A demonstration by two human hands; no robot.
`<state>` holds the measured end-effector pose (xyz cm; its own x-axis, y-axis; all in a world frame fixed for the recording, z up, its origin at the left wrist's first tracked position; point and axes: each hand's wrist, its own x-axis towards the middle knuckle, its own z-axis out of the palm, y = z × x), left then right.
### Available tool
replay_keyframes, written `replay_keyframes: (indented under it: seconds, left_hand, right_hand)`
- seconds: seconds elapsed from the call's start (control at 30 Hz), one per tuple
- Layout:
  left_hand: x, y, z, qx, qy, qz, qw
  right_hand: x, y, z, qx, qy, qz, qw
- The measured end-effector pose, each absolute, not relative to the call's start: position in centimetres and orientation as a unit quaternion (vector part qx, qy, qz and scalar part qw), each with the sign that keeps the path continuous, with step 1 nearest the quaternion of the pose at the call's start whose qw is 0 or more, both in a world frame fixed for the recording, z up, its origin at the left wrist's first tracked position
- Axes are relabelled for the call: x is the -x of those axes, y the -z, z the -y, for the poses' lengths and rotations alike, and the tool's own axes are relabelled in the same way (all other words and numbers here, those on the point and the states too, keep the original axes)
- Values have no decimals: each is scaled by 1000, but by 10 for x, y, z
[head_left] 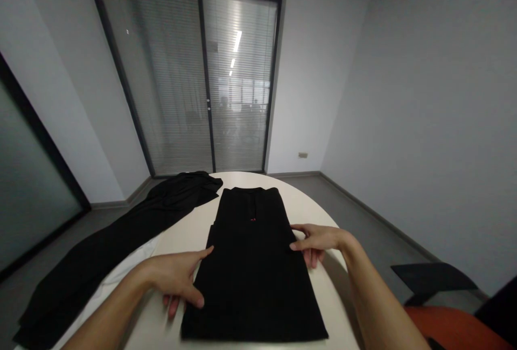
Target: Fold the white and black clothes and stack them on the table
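Observation:
A black shirt point(250, 274), folded into a long flat panel, lies on the white table, its neck edge pointing away from me. A small red mark shows below its placket. Along the shirt's left side rests my left hand point(180, 277), thumb and index finger spread apart and touching the edge, the other fingers bent underneath. My right hand point(317, 239) is at the opposite side, also with thumb and index finger apart against the fabric edge. Its remaining fingers curl down toward the tabletop. Neither hand visibly grips the cloth.
More black clothing point(121, 237) is heaped along the left of the round table point(242, 179), beside some white cloth point(117, 274). At lower right stands a chair with an orange seat point(456, 326). Glass panels with blinds point(238, 124) are behind the table.

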<state>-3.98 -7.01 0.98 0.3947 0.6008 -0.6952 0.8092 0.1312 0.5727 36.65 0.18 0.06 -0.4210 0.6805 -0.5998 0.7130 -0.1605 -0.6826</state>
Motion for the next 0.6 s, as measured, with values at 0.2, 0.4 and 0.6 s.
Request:
replay_keyframes:
  seconds: [0.2,0.4,0.6]
  left_hand:
    - [40,11,34,-744,-154,-612,220]
    - [21,22,-11,-809,-154,-557,108]
    - [24,19,-29,-827,-86,-537,139]
  right_hand:
    - [-347,13,-22,-548,194,-794,-175]
    - [-332,29,-28,-509,152,-834,-150]
    - [-333,20,-22,-534,193,-814,-122]
